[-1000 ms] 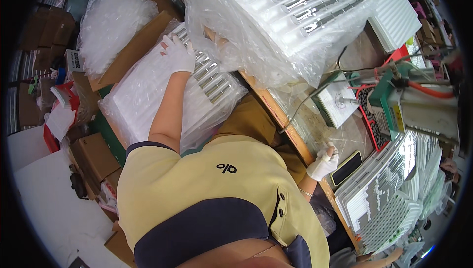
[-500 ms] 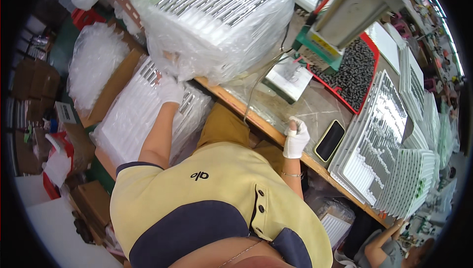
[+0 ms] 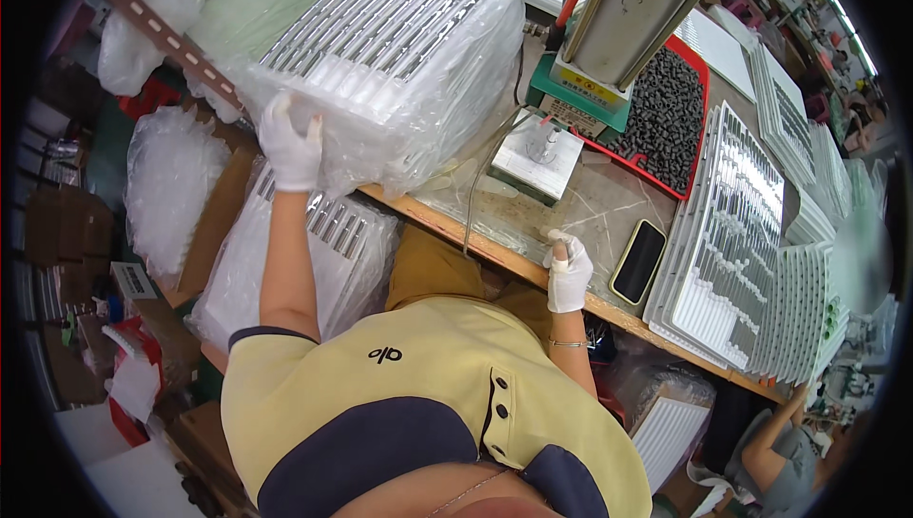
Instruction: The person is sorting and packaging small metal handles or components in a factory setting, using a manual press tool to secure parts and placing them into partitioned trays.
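My left hand point(image 3: 293, 145), in a white glove with bare fingertips showing, is raised at the near left corner of a plastic-wrapped stack of white trays holding shiny silver tubes point(image 3: 380, 19). Its thumb and fingers are apart, and nothing shows in them; whether it touches the plastic cannot be told. Below that arm lies another bagged batch of white trays with silver tubes point(image 3: 328, 233). My right hand point(image 3: 569, 275), also gloved, rests by the wooden table edge with its fingers curled in. What it holds, if anything, is hidden. A dark-screened phone point(image 3: 637, 263) lies to its right.
A bench press point(image 3: 609, 33) with a green base stands over a metal block point(image 3: 535, 154). Behind it is a red tray point(image 3: 697, 152) of small black parts. White racks with silver pieces point(image 3: 728, 252) stand at right. A perforated metal post point(image 3: 166, 38) slants at left.
My left hand has lifted from the lower bagged trays, up and leftward to the corner of the wrapped stack. My right hand stays near the table edge. The view has shifted slightly.
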